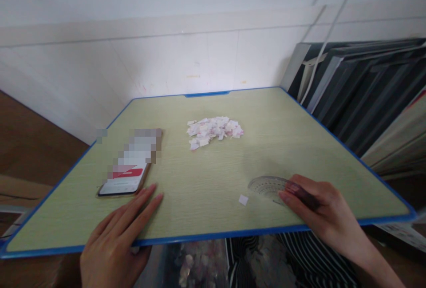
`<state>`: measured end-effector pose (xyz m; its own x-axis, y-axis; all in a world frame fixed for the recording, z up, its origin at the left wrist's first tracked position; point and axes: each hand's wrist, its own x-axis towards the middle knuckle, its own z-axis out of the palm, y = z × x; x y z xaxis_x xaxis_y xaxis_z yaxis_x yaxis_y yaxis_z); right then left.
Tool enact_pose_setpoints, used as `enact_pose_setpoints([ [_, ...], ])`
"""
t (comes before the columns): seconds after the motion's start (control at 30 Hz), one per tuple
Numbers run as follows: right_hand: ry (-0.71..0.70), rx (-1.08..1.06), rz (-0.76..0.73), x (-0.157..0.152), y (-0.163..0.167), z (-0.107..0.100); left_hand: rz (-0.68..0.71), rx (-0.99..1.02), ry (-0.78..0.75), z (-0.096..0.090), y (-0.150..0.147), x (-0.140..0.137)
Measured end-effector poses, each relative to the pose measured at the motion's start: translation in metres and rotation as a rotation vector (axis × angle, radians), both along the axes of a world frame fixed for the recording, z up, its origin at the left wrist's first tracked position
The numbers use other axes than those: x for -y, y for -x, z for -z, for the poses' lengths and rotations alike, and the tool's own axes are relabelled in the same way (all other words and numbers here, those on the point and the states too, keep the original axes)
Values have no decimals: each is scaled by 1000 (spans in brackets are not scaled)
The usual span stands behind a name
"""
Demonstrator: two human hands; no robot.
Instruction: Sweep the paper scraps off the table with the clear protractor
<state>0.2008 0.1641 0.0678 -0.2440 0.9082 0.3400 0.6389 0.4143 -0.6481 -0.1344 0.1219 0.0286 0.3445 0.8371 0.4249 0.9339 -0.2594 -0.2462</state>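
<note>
Gripping a protractor [264,186] in the right hand [321,199], near a lone scrap [243,199]

Pinched at its right end between thumb and bent fingers, drawn close together, with the clear arched part pointing left over the near right of the table [289,141]. Inside the grip, a dark reddish part [297,191]; cannot tell as one piece with the protractor or separate. Just off the arched end, on the near side, a single pale scrap. Well beyond, near the middle of the table, a loose pile [214,131] of similar scraps. At the near left edge, laid over with fingers stretched out and slightly parted, holding nothing visible: left hand [115,234]. Just beside those fingertips, a phone [128,175], lit screen up.
</note>
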Motion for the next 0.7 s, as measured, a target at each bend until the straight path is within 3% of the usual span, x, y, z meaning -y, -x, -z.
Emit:
enact_pose_setpoints([
  [0.2, 31, -3, -109, 1, -4, -1, -9, -3, 1, 0, 0, 0],
  [0.7, 92, 11, -117, 0, -1, 0, -18, 20, 26, 1, 1, 1],
])
